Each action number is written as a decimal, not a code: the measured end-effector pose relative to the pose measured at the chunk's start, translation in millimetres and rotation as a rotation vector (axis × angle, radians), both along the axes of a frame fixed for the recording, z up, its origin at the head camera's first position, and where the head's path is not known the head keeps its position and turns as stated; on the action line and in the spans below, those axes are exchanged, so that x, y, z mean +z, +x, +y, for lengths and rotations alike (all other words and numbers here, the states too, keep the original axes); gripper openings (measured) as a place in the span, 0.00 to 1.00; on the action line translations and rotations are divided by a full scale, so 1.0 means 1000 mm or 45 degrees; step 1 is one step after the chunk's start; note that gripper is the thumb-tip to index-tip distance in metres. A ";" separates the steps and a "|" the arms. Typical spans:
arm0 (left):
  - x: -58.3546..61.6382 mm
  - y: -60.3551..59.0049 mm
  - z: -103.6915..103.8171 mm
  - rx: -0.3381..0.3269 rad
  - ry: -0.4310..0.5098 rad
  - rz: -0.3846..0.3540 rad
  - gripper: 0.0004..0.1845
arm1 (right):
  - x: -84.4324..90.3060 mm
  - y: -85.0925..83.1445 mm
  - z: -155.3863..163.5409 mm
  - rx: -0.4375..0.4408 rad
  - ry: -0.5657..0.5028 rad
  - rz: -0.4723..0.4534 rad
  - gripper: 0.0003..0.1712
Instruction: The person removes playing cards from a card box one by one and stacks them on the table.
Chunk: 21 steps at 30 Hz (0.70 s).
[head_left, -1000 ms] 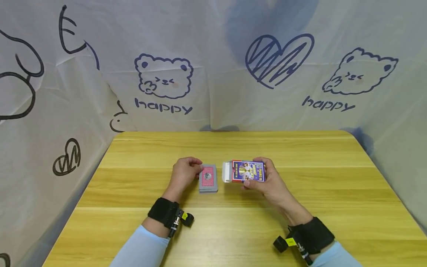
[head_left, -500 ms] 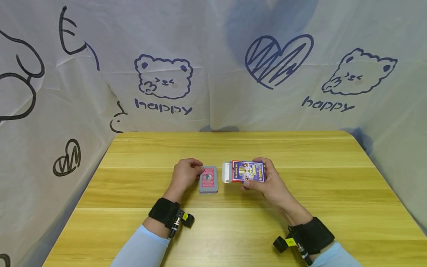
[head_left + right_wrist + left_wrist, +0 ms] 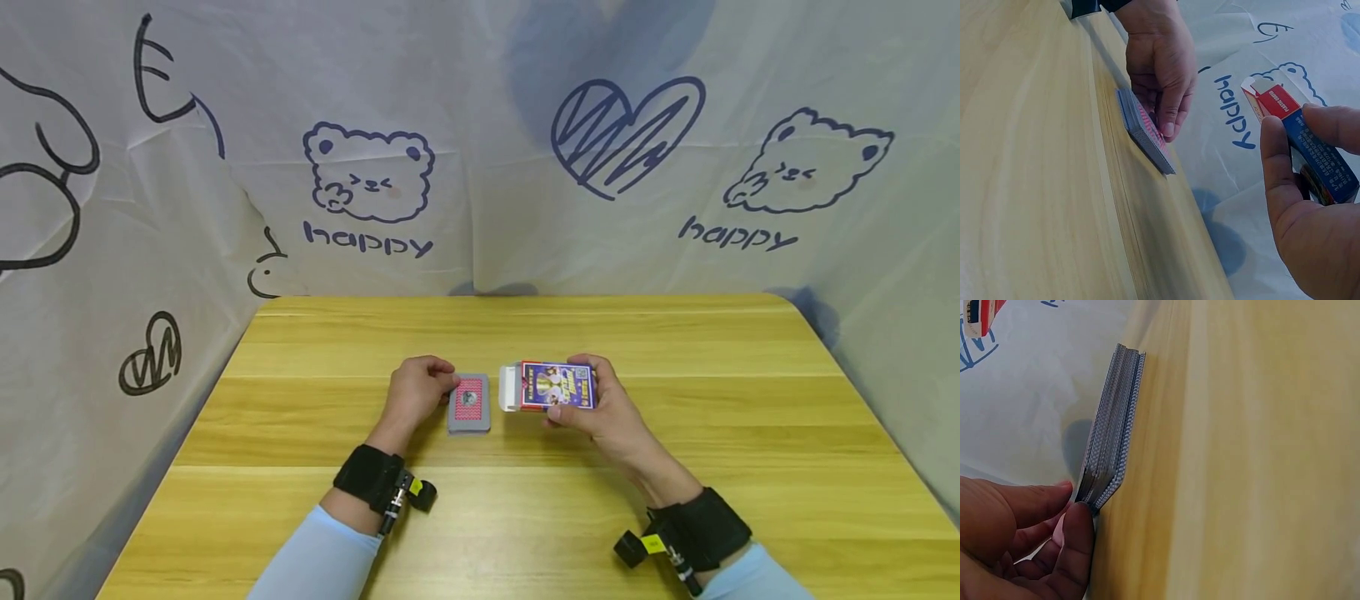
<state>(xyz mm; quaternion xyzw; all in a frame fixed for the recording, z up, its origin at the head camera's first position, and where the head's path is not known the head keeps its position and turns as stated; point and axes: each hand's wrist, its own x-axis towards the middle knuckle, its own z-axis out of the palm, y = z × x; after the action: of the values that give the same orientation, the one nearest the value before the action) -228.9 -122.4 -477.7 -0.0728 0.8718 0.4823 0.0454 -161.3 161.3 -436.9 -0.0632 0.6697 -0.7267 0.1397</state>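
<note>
Cards sat as a squared deck (image 3: 468, 403) on the wooden table (image 3: 525, 517), near its middle, and from the head view I saw only the red patterned back of the top card. My left wrist view gave me what that one could not: the stack's edge (image 3: 1110, 447), many thin grey layers, lying flat on the wood. The right wrist view showed the deck (image 3: 1145, 131) from the side, with the left hand (image 3: 1159, 59) coming down on it from above.

I watched the left hand (image 3: 415, 392) with its fingers curled at the deck's left edge, thumb and fingertips (image 3: 1079, 528) pinching one corner of the stack. The right hand (image 3: 600, 408) gripped the card box (image 3: 551, 385) just right of the deck, apart from it, thumb on the near side and fingers on the far side. Its white flap end faced the deck. From the right wrist I could read the box's red and blue side (image 3: 1300, 134), held off the table.
</note>
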 end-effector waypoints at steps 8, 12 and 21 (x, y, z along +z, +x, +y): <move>0.002 0.001 -0.003 0.026 0.039 -0.002 0.12 | 0.001 0.000 0.000 -0.002 0.004 -0.002 0.44; 0.009 0.007 -0.007 0.050 0.071 0.037 0.15 | -0.001 0.000 0.000 0.001 -0.003 -0.004 0.44; 0.051 0.047 0.011 -0.090 0.265 0.186 0.06 | -0.003 0.000 -0.001 0.014 -0.002 0.022 0.44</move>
<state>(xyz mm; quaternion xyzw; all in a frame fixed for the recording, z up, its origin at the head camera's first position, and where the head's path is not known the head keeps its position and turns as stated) -182.1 -111.2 -426.7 -0.0016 0.8200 0.5724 0.0060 -161.8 160.3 -440.1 -0.0734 0.6700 -0.7257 0.1378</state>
